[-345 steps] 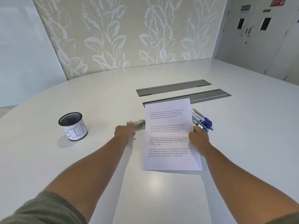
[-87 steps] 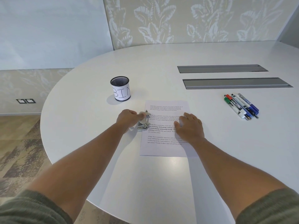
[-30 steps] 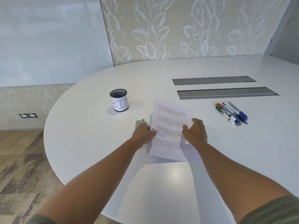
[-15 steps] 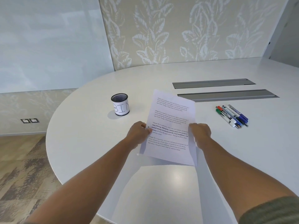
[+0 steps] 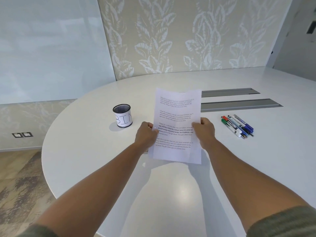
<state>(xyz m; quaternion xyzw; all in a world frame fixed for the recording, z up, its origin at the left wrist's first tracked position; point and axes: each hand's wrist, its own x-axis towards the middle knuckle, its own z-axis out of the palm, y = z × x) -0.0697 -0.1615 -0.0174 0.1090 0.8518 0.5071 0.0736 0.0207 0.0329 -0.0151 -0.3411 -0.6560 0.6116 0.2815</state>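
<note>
A white printed sheet of paper (image 5: 177, 117) is held upright above the white table (image 5: 85, 151). My left hand (image 5: 145, 134) pinches its left edge and my right hand (image 5: 204, 128) pinches its right edge, both at mid-height. A black mesh cup labelled BIN (image 5: 122, 115) stands on the table to the left of the paper. The metal tool seen earlier is almost wholly hidden behind my left wrist and the sheet.
Several markers (image 5: 237, 125) lie in a bunch on the table to the right of the paper. Two grey cable slots (image 5: 239, 104) run across the table behind them. The table's curved edge drops to a patterned floor (image 5: 17, 185) at left.
Both hands have raised the sheet off the table and tilted it upright toward me. Earlier my left hand held a metal tool at the paper's left edge; it now holds the paper.
</note>
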